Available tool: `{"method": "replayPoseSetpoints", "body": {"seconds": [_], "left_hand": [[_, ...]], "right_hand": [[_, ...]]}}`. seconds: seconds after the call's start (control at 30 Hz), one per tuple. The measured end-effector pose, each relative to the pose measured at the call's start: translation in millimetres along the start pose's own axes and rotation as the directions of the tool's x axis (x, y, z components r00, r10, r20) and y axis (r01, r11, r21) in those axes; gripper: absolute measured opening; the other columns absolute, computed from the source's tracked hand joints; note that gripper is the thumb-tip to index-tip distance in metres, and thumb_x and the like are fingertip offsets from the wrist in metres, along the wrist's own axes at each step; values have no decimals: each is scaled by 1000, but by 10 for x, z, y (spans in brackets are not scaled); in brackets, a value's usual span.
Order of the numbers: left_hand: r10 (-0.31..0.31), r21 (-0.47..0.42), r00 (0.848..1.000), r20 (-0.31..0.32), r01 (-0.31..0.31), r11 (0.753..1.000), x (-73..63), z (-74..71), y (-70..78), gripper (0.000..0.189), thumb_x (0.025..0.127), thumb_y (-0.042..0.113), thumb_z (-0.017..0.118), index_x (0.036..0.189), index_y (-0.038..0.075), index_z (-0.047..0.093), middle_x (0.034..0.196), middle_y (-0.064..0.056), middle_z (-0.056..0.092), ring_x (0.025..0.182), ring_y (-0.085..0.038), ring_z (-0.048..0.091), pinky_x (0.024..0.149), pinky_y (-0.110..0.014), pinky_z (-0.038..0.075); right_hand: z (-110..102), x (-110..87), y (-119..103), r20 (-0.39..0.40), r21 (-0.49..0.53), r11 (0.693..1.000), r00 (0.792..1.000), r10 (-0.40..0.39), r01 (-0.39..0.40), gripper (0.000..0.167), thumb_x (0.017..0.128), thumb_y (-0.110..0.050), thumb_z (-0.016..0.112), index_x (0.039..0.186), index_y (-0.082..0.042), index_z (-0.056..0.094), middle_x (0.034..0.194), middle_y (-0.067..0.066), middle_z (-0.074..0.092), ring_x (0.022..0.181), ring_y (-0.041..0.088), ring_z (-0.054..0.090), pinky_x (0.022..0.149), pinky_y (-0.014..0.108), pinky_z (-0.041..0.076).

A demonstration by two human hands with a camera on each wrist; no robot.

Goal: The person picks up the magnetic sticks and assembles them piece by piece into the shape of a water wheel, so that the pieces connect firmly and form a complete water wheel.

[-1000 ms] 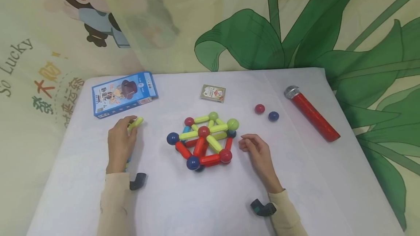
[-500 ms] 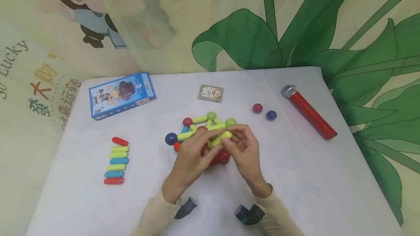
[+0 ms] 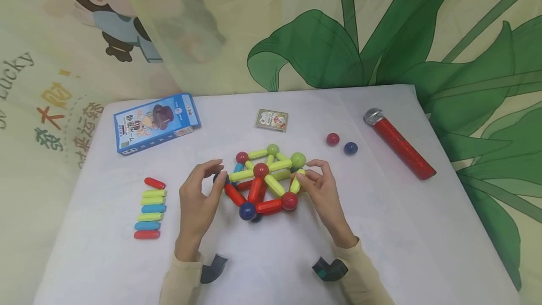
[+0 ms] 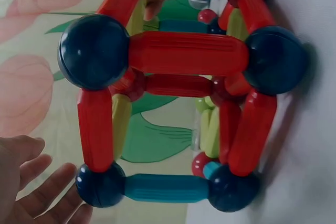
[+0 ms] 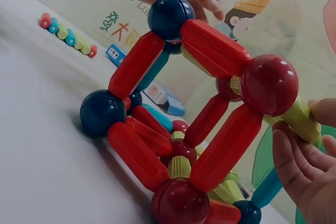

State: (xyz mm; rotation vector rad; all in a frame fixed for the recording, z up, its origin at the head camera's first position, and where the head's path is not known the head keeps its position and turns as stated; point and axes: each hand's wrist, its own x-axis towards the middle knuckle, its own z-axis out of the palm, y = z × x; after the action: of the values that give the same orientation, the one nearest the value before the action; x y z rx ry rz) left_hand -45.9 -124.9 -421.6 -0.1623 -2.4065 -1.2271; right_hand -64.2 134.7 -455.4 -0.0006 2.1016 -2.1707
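A frame of magnetic rods and balls (image 3: 260, 170) stands on the white tabletop, with red, yellow-green and blue rods joined by red, blue and green balls. My right hand (image 3: 325, 196) pinches a yellow-green magnetic rod (image 5: 303, 121) between thumb and fingers. The rod's lower end meets the red ball (image 3: 290, 200) at the frame's near right corner, and it tilts up toward the green ball (image 3: 298, 160). At the other side, my left hand (image 3: 195, 204) has its fingers spread around the left blue ball (image 4: 101, 184), fingertips right at its edge.
Several loose rods (image 3: 151, 208) lie in a column at the left. Behind them rests a blue game box (image 3: 154, 124). A small card box (image 3: 272, 120), a loose red ball (image 3: 332, 139), a loose blue ball (image 3: 350, 148) and a red microphone (image 3: 400, 145) lie farther back and right.
My left hand brought a yellow-green rod from the left column to the frame. The rod passed to my right hand and now meets the red corner ball; the left hand moved back to the left blue ball.
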Motion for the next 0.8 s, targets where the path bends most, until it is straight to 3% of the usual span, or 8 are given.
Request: {"method": "replayPoseSetpoints", "body": {"seconds": [0.2,0.37,0.47,0.6,0.67,0.73,0.8], "left_hand": [[-42,-5,999,6,42,999,-41,14,-86,31,89,10,68,119,6,61,110,-6,67,105,-17,61,93,-32,48],[-110,-25,990,89,113,993,-63,66,-106,33,92,18,65,122,6,59,118,-7,63,112,-21,59,97,-45,48],[-131,-38,985,108,136,990,-89,86,-127,33,94,20,63,124,7,58,120,-8,61,114,-23,58,97,-47,48],[-175,-55,983,63,178,982,-159,76,-180,36,96,22,59,128,9,55,126,-8,57,117,-21,54,97,-47,47],[-223,-69,974,40,225,972,-227,58,-222,38,97,22,57,132,9,51,129,-7,55,118,-19,53,97,-43,46],[-278,-91,959,55,282,955,-306,46,-285,41,97,22,56,136,11,48,133,-5,54,119,-18,53,98,-33,46],[-321,-112,940,115,333,936,-367,58,-371,44,97,21,57,139,14,45,136,-5,52,120,-19,53,100,-33,45]], "right_hand": [[42,40,11,8,-26,1000,1000,17,-16,35,95,-11,59,120,-7,36,104,28,67,73,13,65,71,25,54],[52,64,36,22,-23,998,998,50,-50,31,96,-14,58,118,-10,36,101,27,68,66,13,62,71,28,54],[40,73,54,-1,-30,998,999,46,-46,29,97,-15,55,118,-8,36,96,25,69,64,14,63,69,29,54],[-26,133,86,-121,-81,996,992,-40,30,24,101,-17,48,118,-3,40,87,19,68,65,14,62,64,26,53],[-75,206,104,-151,-126,988,983,-107,88,25,102,-17,45,121,-1,43,92,19,65,72,14,62,67,26,54],[-127,293,114,-117,-154,976,977,-176,157,29,102,-16,44,126,1,45,105,19,63,86,13,62,75,28,54],[-174,370,113,-28,-161,964,975,-220,212,32,102,-15,43,131,0,46,118,19,61,100,12,61,84,28,53]]}}
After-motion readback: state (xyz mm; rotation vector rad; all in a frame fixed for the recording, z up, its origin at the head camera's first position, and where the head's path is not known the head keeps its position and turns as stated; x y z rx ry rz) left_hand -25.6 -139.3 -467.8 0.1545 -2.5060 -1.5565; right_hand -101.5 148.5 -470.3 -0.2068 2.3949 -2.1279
